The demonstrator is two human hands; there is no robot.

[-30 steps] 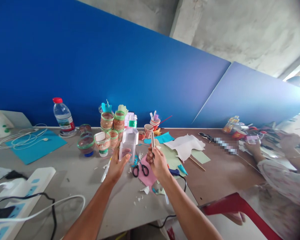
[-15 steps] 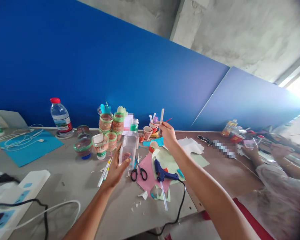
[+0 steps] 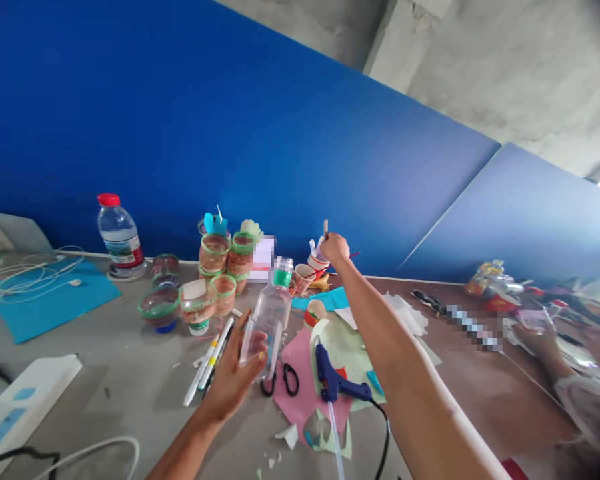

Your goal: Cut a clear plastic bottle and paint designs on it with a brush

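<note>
My left hand (image 3: 240, 370) is wrapped round a clear plastic bottle (image 3: 267, 313), which lies tilted with its base toward me and its green-ringed neck pointing away. Closed fingers of my right hand (image 3: 336, 248) grip a pale slim stick (image 3: 325, 228); its exact kind is unclear. That hand is just above a red and white paper cup (image 3: 319, 268) holding several whitish sticks. Below the bottle, black-handled scissors (image 3: 291, 380) rest partly on pink paper (image 3: 296, 357). A blue glue gun (image 3: 333, 377) lies to their right, a clear glue stick in its rear.
Stacked, decorated cut-bottle cups (image 3: 215, 253) stand behind my left hand. Marker pens (image 3: 207, 360) lie beside it. A red-capped water bottle (image 3: 120, 233), blue paper (image 3: 45, 300) and a power strip (image 3: 35, 393) are at left. Another person's hand (image 3: 540, 340) is at far right.
My right hand has moved slightly forward with the stick, to the paper cup. The bottle in my left hand has tipped, showing more of its neck. The view has shifted slightly.
</note>
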